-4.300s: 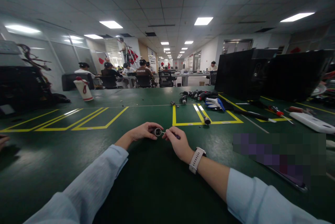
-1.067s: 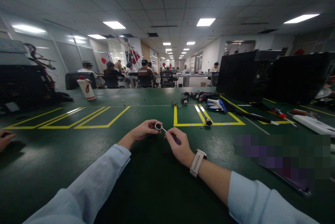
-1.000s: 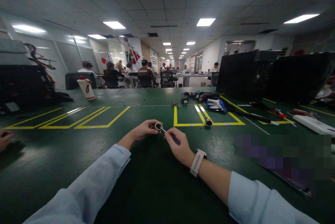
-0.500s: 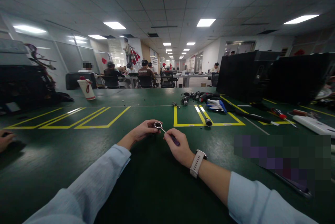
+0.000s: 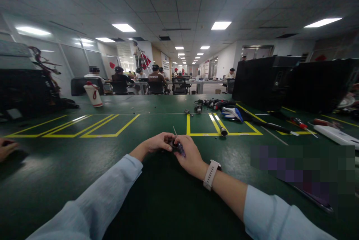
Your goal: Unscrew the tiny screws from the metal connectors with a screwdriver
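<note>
My two hands meet low over the green table point(image 5: 84, 165). My left hand point(image 5: 157, 143) is closed round a small dark round part point(image 5: 171, 144), mostly hidden by the fingers. My right hand point(image 5: 189, 156), with a white watch on its wrist, grips a thin screwdriver point(image 5: 178, 143) with a purple handle. Its metal tip points up and away from me, above both hands.
Yellow marked boxes cross the table. Beyond lie a loose bit point(image 5: 223, 131), a blue-white glove point(image 5: 231, 113), a pile of small dark parts point(image 5: 210, 102) and red-handled screwdrivers point(image 5: 298, 122). Black cases point(image 5: 263, 81) stand at right, a white bottle point(image 5: 94, 96) at left. Another person's hand point(image 5: 7, 148) rests far left.
Both hands dropped toward the table and came together. The screwdriver tip left the round part and now points upward. The round part, held up before, is tucked in my left fingers.
</note>
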Available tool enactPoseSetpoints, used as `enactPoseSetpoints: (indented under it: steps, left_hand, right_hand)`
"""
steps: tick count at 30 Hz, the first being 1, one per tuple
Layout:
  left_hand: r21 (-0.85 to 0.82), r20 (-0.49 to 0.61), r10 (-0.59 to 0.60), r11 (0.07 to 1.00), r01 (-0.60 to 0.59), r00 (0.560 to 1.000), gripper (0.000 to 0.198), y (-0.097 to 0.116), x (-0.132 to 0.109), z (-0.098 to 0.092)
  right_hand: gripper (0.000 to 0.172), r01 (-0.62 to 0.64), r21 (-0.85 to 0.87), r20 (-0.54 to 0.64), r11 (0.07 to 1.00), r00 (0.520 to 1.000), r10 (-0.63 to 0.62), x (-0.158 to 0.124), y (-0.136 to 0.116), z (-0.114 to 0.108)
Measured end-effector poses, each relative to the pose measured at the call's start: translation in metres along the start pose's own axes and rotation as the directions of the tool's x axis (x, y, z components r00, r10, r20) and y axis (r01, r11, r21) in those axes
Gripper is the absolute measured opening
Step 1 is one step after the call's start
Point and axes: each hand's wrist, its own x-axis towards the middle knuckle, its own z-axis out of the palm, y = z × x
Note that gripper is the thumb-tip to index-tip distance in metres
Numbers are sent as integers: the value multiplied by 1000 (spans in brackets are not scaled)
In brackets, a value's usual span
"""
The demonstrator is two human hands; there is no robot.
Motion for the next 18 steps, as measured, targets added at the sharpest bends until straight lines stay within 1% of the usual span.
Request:
enactPoseSetpoints:
  steps: [3,6,8,10,12,13,15,18]
  left_hand:
    - [44,31,-29,999,28,999,36,2,2,3]
    - [55,33,-32,998,30,999,36,3,3,4]
    - [23,-32,-4,1000,5,999,41,1,3,1]
    - [-28,-161,19,999,-24,987,45,-2,2,-4]
    - [-65,-305,16,997,-38,952,43,-7,0,-11]
    - [-73,-357,10,997,-38,934,42,-9,-1,-15]
    - [-73,-413,-2,997,-31,911,40,-13,-1,-19]
    - [-54,-421,-13,998,-11,907,38,-15,-1,-20]
  right_hand:
    - [28,48,-71,71,996,997,-43,1,-2,-1]
    - [25,64,-123,88,990,995,-53,2,-2,-6]
    - [22,64,-165,76,984,996,-52,5,1,-10]
    - [18,31,-245,40,969,999,-22,8,7,-16]
    - [17,-38,-334,-16,942,999,35,12,18,-23]
    - [16,-72,-364,-43,929,997,61,14,24,-27]
    - [13,-147,-416,-100,898,988,115,18,38,-35]
    - [9,-259,-498,-182,827,964,193,22,58,-48]
